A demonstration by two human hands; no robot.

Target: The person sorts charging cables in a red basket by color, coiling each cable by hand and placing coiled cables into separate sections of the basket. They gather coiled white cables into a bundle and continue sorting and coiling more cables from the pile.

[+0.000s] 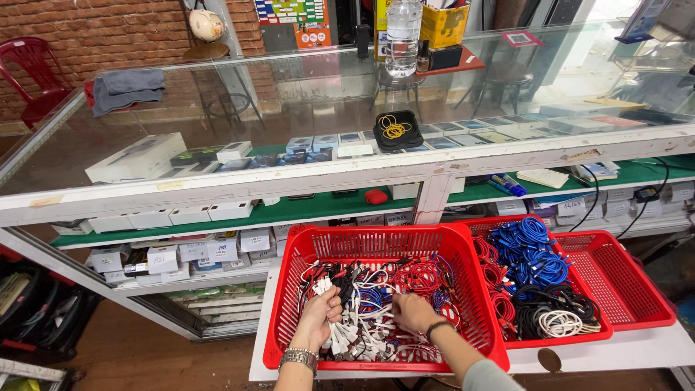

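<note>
**Hands deep in the cable basket**

Sorting looks like the step in hand, as I read it. My left hand (318,310) is closed around a bunch of white cables (346,334), lifted slightly from the tangle inside the big red basket (376,242) on the white bench (622,351). My right hand (414,313) lies in the same pile, fingers curled down into the cords; whether it grips anything I cannot tell. Beside it, a second red basket (507,224) holds bundled blue cables (532,253). Next, I judge, the white strands need teasing free without dragging their neighbours along.
</note>
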